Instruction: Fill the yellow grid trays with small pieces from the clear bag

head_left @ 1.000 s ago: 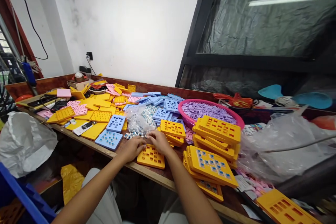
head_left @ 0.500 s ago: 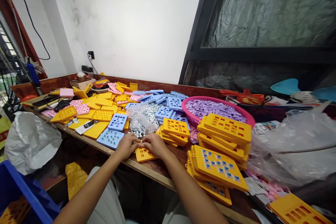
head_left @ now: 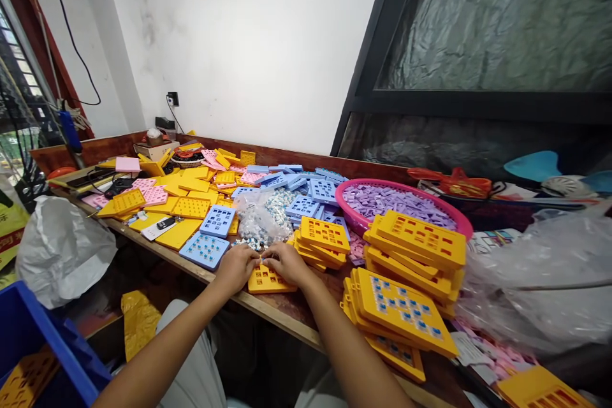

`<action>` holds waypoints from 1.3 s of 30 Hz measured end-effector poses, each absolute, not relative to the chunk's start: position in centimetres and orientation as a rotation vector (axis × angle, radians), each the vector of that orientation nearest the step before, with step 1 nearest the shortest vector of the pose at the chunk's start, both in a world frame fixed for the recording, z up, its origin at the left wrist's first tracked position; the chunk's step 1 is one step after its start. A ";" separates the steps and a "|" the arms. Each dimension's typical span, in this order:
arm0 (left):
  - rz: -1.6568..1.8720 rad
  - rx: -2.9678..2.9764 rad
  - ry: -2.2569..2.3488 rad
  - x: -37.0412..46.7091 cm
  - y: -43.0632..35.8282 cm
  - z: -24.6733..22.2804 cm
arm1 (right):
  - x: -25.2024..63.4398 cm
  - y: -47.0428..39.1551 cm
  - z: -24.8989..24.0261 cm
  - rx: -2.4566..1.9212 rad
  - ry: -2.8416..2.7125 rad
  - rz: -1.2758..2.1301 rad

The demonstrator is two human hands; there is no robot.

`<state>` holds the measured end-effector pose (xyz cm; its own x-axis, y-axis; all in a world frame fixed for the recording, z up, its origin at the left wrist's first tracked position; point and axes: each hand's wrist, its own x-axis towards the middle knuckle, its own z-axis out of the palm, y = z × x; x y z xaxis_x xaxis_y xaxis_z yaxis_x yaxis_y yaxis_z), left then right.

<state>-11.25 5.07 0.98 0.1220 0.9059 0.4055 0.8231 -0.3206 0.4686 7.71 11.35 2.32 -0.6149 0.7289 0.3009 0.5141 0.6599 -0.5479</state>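
Note:
A yellow slotted plate (head_left: 268,280) lies at the table's front edge, beneath my fingertips. My left hand (head_left: 238,268) is at its upper left corner, with fingers pinched together. Touching the same top edge, my right hand (head_left: 288,262) has its fingers bent together close to the left fingertips. What the fingertips hold is too small to make out. Just behind the hands is a clear plastic bag (head_left: 261,217) with many small white and blue pieces. To the left lies a light blue plate (head_left: 204,250) with small blue parts in it.
Yellow plates (head_left: 406,306) stand stacked at the right, some fitted with blue parts. Behind them is a pink basket (head_left: 340,199) of purple pieces. More yellow, pink and blue plates cover the left and back. A blue crate (head_left: 48,331) is at lower left.
The view has shifted slightly, so the scene sits a little further right. Both hands remain close together at the yellow plate's top edge, and the plate looks slightly turned.

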 end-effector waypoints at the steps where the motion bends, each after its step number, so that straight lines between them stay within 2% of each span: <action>1: 0.932 2.274 1.779 -11.2 5.0 1.1 | 7.7 11.3 2.3 -0.968 -2.377 0.569; 9: 0.624 2.378 1.897 -10.9 5.2 2.6 | 7.5 11.2 2.0 -0.948 -2.408 0.513; 15: 0.581 2.431 1.796 -11.3 5.7 2.8 | 7.5 10.9 1.5 -0.977 -2.418 0.419; 22: 0.595 2.459 1.805 -11.3 5.5 2.9 | 6.4 8.2 2.3 -0.978 -2.671 -0.110; 25: 0.600 2.462 1.818 -11.1 5.2 2.9 | 5.9 6.4 2.6 -0.951 -2.730 -0.203; 28: 0.600 2.505 1.820 -10.7 4.2 2.6 | 6.1 6.2 3.3 -0.974 -2.714 -0.162; 33: 0.705 2.668 1.716 -9.7 1.4 1.5 | 7.0 10.5 4.8 -1.238 -2.613 0.146; 39: 0.792 2.626 1.684 -9.8 0.3 0.1 | 5.6 14.2 3.8 -1.354 -2.543 0.136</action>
<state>-9.79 0.32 0.09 0.3324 0.8337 0.4410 0.8715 -0.4502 0.1943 5.63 14.19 3.75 -0.5336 0.8261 0.1809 0.8021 0.5622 -0.2015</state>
